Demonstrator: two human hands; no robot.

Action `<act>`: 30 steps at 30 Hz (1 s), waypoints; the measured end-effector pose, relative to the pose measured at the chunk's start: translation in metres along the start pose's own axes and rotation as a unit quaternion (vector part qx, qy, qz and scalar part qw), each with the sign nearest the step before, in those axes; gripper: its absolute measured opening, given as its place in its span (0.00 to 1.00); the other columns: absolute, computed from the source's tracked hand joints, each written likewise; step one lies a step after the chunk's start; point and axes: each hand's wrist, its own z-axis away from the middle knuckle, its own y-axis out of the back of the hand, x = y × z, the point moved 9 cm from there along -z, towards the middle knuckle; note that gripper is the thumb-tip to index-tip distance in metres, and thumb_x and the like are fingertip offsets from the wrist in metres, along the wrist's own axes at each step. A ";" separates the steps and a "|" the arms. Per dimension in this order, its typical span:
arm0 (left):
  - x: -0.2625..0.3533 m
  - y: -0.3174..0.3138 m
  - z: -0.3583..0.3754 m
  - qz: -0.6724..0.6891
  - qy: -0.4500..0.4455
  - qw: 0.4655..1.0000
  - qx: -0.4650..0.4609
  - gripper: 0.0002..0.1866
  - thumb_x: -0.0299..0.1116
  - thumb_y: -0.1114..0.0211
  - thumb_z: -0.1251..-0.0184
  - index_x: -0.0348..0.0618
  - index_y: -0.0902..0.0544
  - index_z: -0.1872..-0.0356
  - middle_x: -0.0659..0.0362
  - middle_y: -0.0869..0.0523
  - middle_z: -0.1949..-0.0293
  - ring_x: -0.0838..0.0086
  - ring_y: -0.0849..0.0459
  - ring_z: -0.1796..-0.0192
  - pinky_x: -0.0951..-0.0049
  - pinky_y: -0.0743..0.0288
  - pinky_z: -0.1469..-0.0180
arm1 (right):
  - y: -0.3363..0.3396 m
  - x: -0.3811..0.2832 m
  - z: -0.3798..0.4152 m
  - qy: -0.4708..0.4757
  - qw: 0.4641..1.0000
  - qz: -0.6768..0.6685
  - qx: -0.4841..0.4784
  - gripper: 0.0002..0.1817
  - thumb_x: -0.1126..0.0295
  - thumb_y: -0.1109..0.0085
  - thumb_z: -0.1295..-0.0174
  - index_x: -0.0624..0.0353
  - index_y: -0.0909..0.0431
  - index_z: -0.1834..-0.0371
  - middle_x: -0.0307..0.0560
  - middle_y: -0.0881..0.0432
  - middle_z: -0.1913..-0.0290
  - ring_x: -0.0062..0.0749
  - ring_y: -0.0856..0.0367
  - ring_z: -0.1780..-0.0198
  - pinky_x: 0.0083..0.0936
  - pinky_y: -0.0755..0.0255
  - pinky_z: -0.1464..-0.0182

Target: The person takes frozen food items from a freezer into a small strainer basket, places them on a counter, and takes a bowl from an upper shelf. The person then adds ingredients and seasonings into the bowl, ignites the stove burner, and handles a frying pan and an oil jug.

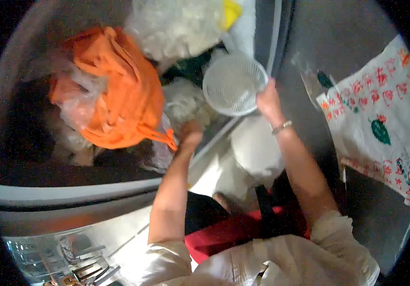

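In my right hand [269,101] is a round white plastic colander [236,85], gripped by its rim and tilted so that its slotted inside shows. My left hand [191,134] reaches down to a clear plastic bag [184,102] with pale contents that I cannot make out. Its fingers are hidden against the bag, so whether they grip it does not show. Just left of that hand lies a bulging orange cloth bag [124,95] with a drawstring, and clear plastic rests over its left side.
The bags lie inside a dark open compartment with a pale front edge [71,190]. Another clear bag [176,28] sits at the back. On the right, a grey panel carries a white sheet [376,114] with red writing. Glassy items [38,257] stand at lower left.
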 end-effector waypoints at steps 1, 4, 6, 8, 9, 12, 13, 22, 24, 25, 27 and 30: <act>-0.001 0.003 -0.004 -0.011 -0.064 0.998 0.027 0.10 0.30 0.46 0.48 0.36 0.20 0.70 0.47 0.19 0.66 0.53 0.20 0.62 0.58 0.26 0.62 | -0.009 -0.010 -0.001 0.027 1.000 -0.006 0.004 0.26 0.79 0.50 0.51 0.67 0.41 0.45 0.64 0.25 0.55 0.55 0.27 0.51 0.39 0.34 0.47; -0.008 0.039 -0.003 0.025 -0.136 0.980 0.143 0.08 0.30 0.45 0.51 0.37 0.21 0.74 0.48 0.20 0.71 0.52 0.22 0.66 0.55 0.28 0.64 | -0.072 -0.008 -0.015 0.162 0.987 0.002 -0.001 0.28 0.80 0.49 0.52 0.67 0.42 0.44 0.66 0.27 0.52 0.55 0.28 0.49 0.36 0.34 0.46; -0.011 0.052 0.001 0.082 -0.153 0.959 0.223 0.07 0.29 0.46 0.51 0.37 0.23 0.75 0.48 0.21 0.72 0.52 0.23 0.68 0.54 0.29 0.65 | -0.092 -0.027 -0.005 0.059 0.995 -0.039 -0.067 0.26 0.81 0.53 0.52 0.67 0.41 0.45 0.66 0.33 0.49 0.56 0.34 0.45 0.36 0.38 0.44; -0.019 0.017 -0.009 0.028 -0.110 0.975 0.192 0.05 0.26 0.47 0.51 0.36 0.25 0.76 0.43 0.22 0.70 0.51 0.23 0.65 0.55 0.29 0.64 | -0.143 -0.004 -0.020 0.119 0.988 0.087 -0.041 0.27 0.81 0.51 0.53 0.68 0.41 0.46 0.67 0.34 0.48 0.56 0.34 0.45 0.37 0.38 0.44; -0.009 0.032 0.005 0.030 -0.109 0.973 0.200 0.05 0.26 0.47 0.51 0.36 0.25 0.76 0.43 0.22 0.70 0.51 0.23 0.65 0.55 0.29 0.64 | -0.143 -0.014 -0.022 0.127 0.987 0.087 -0.038 0.27 0.81 0.51 0.53 0.68 0.41 0.46 0.67 0.34 0.48 0.56 0.34 0.45 0.37 0.38 0.44; 0.021 0.070 0.047 0.072 -0.090 0.983 0.140 0.06 0.23 0.48 0.52 0.34 0.26 0.72 0.41 0.23 0.67 0.52 0.23 0.61 0.59 0.28 0.62 | -0.195 -0.003 -0.024 0.117 0.933 0.240 -0.241 0.35 0.60 0.48 0.47 0.72 0.45 0.39 0.64 0.37 0.40 0.57 0.36 0.42 0.39 0.41 0.40; 0.035 0.067 0.053 0.065 -0.149 0.979 0.120 0.07 0.23 0.47 0.52 0.34 0.26 0.70 0.42 0.23 0.65 0.52 0.23 0.60 0.60 0.27 0.61 | -0.224 0.021 -0.034 0.214 0.873 0.371 -0.235 0.31 0.63 0.47 0.48 0.71 0.40 0.44 0.66 0.34 0.46 0.57 0.34 0.45 0.39 0.39 0.43; 0.141 0.336 0.174 0.082 -0.347 0.865 0.352 0.16 0.22 0.41 0.52 0.34 0.27 0.58 0.45 0.25 0.57 0.51 0.27 0.51 0.58 0.32 0.48 | -0.062 -0.075 -0.035 0.211 0.972 0.088 -0.048 0.20 0.63 0.47 0.43 0.65 0.30 0.52 0.62 0.28 0.52 0.50 0.27 0.54 0.36 0.32 0.55; 0.135 0.367 0.152 -0.220 -0.307 0.809 0.450 0.17 0.27 0.47 0.53 0.35 0.24 0.58 0.47 0.24 0.58 0.54 0.26 0.52 0.60 0.33 0.51 | -0.030 -0.105 -0.034 0.256 0.966 0.036 0.016 0.14 0.69 0.49 0.42 0.64 0.29 0.55 0.57 0.27 0.55 0.45 0.25 0.56 0.33 0.31 0.56; 0.107 0.375 0.120 -0.199 -0.226 0.854 0.425 0.17 0.31 0.48 0.50 0.36 0.23 0.58 0.48 0.24 0.55 0.54 0.27 0.50 0.60 0.34 0.48 | -0.006 -0.131 -0.024 0.286 0.955 -0.033 0.065 0.11 0.69 0.48 0.43 0.64 0.29 0.60 0.56 0.28 0.61 0.45 0.28 0.59 0.34 0.33 0.57; 0.037 0.378 0.061 -0.107 -0.111 0.943 0.294 0.19 0.38 0.50 0.47 0.39 0.22 0.58 0.48 0.23 0.52 0.53 0.28 0.46 0.60 0.36 0.44 | 0.031 -0.186 -0.002 0.302 0.939 -0.128 0.102 0.08 0.73 0.46 0.48 0.65 0.31 0.67 0.53 0.30 0.66 0.45 0.31 0.61 0.33 0.35 0.57; 0.008 0.384 0.053 -0.013 -0.067 0.983 0.168 0.21 0.41 0.49 0.48 0.41 0.22 0.55 0.45 0.22 0.54 0.52 0.26 0.47 0.59 0.35 0.44 | 0.061 -0.242 0.003 0.386 0.901 -0.120 0.161 0.16 0.75 0.45 0.54 0.65 0.31 0.60 0.55 0.31 0.61 0.46 0.33 0.57 0.35 0.37 0.53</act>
